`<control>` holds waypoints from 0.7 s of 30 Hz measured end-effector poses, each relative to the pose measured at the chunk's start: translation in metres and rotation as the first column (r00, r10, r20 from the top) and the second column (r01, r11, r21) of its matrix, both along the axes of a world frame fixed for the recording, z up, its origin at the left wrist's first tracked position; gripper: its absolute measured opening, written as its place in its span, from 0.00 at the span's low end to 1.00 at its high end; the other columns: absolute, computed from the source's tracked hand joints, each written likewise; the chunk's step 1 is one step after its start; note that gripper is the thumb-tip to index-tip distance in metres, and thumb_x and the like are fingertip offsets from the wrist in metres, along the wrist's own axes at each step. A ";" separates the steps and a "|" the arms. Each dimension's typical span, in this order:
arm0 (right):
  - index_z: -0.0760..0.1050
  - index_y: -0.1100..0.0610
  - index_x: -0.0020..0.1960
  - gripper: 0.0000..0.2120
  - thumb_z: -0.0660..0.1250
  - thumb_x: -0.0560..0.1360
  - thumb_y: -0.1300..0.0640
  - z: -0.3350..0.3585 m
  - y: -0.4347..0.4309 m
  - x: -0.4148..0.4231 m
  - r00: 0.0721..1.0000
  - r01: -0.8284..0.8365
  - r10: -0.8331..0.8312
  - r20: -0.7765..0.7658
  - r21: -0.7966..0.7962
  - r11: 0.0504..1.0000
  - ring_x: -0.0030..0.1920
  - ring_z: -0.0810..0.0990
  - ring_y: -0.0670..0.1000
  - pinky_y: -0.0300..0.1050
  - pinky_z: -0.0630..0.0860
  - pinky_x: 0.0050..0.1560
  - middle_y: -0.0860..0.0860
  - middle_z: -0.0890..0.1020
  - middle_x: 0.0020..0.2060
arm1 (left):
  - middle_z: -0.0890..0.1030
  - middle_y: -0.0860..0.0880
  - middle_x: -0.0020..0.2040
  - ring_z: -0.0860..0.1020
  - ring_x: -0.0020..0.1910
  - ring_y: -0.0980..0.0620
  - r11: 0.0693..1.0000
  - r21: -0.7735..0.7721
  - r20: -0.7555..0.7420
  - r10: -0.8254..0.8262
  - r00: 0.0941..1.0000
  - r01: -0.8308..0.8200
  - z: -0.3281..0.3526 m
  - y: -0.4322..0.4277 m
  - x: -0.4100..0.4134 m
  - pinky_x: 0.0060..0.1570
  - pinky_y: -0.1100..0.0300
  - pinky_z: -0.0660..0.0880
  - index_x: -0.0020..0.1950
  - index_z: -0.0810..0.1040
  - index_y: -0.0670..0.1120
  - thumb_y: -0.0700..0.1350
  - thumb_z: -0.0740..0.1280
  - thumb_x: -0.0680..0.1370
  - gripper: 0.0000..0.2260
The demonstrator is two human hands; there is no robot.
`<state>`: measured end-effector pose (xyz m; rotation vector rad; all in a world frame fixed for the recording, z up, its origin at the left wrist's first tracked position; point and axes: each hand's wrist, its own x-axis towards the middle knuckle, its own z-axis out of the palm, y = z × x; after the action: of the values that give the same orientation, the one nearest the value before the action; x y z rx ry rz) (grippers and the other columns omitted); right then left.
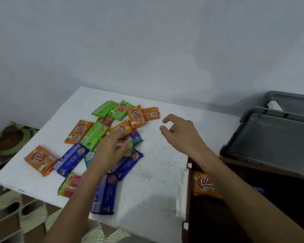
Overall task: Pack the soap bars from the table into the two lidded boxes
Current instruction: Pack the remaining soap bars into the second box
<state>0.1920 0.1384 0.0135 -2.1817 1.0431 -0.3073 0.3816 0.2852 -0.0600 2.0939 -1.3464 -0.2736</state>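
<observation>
Several wrapped soap bars in orange (41,159), green (94,135) and blue (71,159) lie scattered on the white table (156,163). My left hand (111,149) reaches into the middle of the pile, blurred, its fingers over a soap bar; whether it grips one is unclear. My right hand (180,132) hovers above bare table to the right of the pile, fingers loosely curled, holding nothing. A dark red open box (235,216) stands at the table's right edge, with an orange soap bar (204,185) inside. A grey lid (274,142) leans behind it.
A second grey box (293,102) sits at the far right against the wall, with something white inside. A patterned floor covering (16,213) shows left of and below the table. The wall behind is plain pale grey.
</observation>
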 end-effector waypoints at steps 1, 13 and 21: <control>0.74 0.51 0.63 0.16 0.63 0.78 0.47 -0.008 -0.005 0.022 1.000 -0.008 0.009 -0.023 0.040 0.999 0.43 0.81 0.52 0.45 0.76 0.46 0.51 0.82 0.43 | 0.79 0.48 0.60 0.78 0.53 0.51 0.999 0.021 0.033 0.024 0.999 -0.025 -0.002 -0.002 0.015 0.48 0.59 0.73 0.64 0.76 0.48 0.46 0.68 0.78 0.14; 0.73 0.54 0.63 0.19 0.70 0.74 0.54 -0.097 -0.039 0.153 0.971 0.224 -0.240 0.012 0.312 0.923 0.55 0.79 0.53 0.53 0.76 0.57 0.50 0.80 0.57 | 0.76 0.47 0.67 0.75 0.63 0.44 0.897 0.423 0.105 -0.192 0.976 0.131 -0.031 -0.060 0.094 0.62 0.45 0.70 0.75 0.60 0.55 0.56 0.69 0.75 0.32; 0.76 0.57 0.53 0.09 0.68 0.74 0.63 -0.088 -0.054 0.141 0.860 0.263 -0.462 0.217 0.589 0.765 0.46 0.84 0.52 0.49 0.83 0.44 0.56 0.81 0.52 | 0.70 0.51 0.53 0.73 0.49 0.50 0.953 0.263 0.141 -0.190 0.972 0.148 -0.020 -0.056 0.095 0.46 0.57 0.69 0.70 0.65 0.64 0.56 0.71 0.74 0.27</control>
<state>0.3327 0.0847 -0.0748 -1.3387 1.1758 -0.4936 0.4763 0.2295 -0.0801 2.2505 -1.6701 -0.3657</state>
